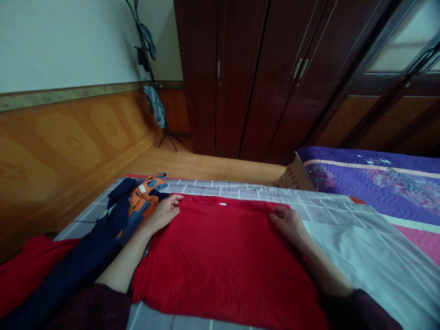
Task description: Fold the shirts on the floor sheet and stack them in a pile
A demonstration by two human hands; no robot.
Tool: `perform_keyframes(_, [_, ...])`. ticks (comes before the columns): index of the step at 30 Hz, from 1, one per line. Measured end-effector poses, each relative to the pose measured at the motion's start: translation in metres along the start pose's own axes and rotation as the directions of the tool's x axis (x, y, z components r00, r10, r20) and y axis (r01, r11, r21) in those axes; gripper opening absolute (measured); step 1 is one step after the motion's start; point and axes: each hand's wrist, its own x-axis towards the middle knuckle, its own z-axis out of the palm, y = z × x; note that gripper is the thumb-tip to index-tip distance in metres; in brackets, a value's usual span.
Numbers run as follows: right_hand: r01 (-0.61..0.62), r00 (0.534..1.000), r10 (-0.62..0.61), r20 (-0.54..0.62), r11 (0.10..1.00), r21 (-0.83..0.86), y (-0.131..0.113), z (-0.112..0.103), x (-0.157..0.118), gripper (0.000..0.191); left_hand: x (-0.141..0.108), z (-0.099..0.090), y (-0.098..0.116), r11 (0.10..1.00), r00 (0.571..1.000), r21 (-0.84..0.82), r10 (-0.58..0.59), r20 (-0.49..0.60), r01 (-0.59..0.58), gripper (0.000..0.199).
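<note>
A red shirt (227, 256) lies spread on a grey checked sheet (206, 185), its far edge running straight between my hands. A small white label (222, 204) shows near the middle of that edge. At the far left corner, my left hand (167, 211) pinches the red cloth between thumb and fingers. My right hand (287, 221) grips the far right corner in the same way. Close to my left forearm are a heap of dark blue clothes (113, 224) and an orange patterned garment (146, 195).
More red cloth (34, 261) lies at the lower left. A pale green cloth (364, 256) is spread on the right. Beyond stand a purple flowered bed (371, 178), a dark red wardrobe (240, 82) and a coat stand (149, 64) with clothes hung on it.
</note>
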Motion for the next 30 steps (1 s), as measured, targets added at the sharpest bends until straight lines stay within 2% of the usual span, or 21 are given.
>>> perform_keyframes(2, [0.013,1.0,-0.012,0.009,0.998,-0.067,0.002,0.001,0.001,0.026,0.001,0.001,-0.004,0.996,1.0,0.081,0.025,0.006,-0.026,0.038])
perform_keyframes(8, [0.031,0.999,-0.032,-0.008,0.994,-0.103,0.002,-0.003,0.0,0.025,0.001,-0.004,-0.007,0.969,0.997,0.235,0.078,0.025,-0.082,0.034])
perform_keyframes(13, [0.056,0.998,-0.057,-0.037,0.998,-0.025,0.003,-0.003,-0.001,0.03,0.0,-0.004,-0.005,0.928,0.992,0.356,0.122,-0.019,-0.107,0.022])
perform_keyframes(16, [0.009,1.0,-0.017,-0.026,0.967,-0.255,0.001,0.0,-0.003,0.026,-0.003,0.003,0.001,0.849,0.985,0.519,0.157,-0.078,-0.094,0.023])
perform_keyframes(18, [0.005,1.0,-0.01,-0.01,0.921,-0.39,-0.004,0.001,-0.006,0.024,-0.006,0.009,0.009,0.766,0.951,0.619,0.294,-0.1,-0.172,0.03])
perform_keyframes(19, [0.007,1.0,-0.012,-0.008,0.904,-0.427,-0.006,0.001,-0.008,0.024,-0.009,0.012,0.013,0.721,0.926,0.652,0.37,-0.077,-0.234,0.032])
perform_keyframes(21, [0.005,1.0,-0.019,-0.024,0.88,-0.474,-0.012,0.0,-0.011,0.025,-0.014,0.017,0.021,0.631,0.889,0.681,0.454,0.064,-0.372,0.033])
perform_keyframes(23, [0.012,0.999,-0.035,-0.036,0.863,-0.505,-0.015,-0.002,-0.013,0.028,-0.02,0.022,0.025,0.567,0.871,0.672,0.409,0.272,-0.476,0.035])
perform_keyframes(25, [0.038,0.998,-0.063,-0.029,0.85,-0.525,-0.015,-0.004,-0.015,0.029,-0.024,0.026,0.027,0.531,0.859,0.675,0.294,0.42,-0.512,0.044])
perform_keyframes(28, [0.169,0.979,-0.204,-0.005,0.825,-0.54,-0.017,-0.005,-0.017,0.038,-0.029,0.035,0.028,0.495,0.865,0.711,0.236,0.443,-0.499,0.056])
perform_keyframes(30, [0.344,0.926,-0.376,0.046,0.784,-0.517,-0.02,-0.004,-0.021,0.049,-0.031,0.042,0.03,0.486,0.851,0.7,0.253,0.46,-0.523,0.059])
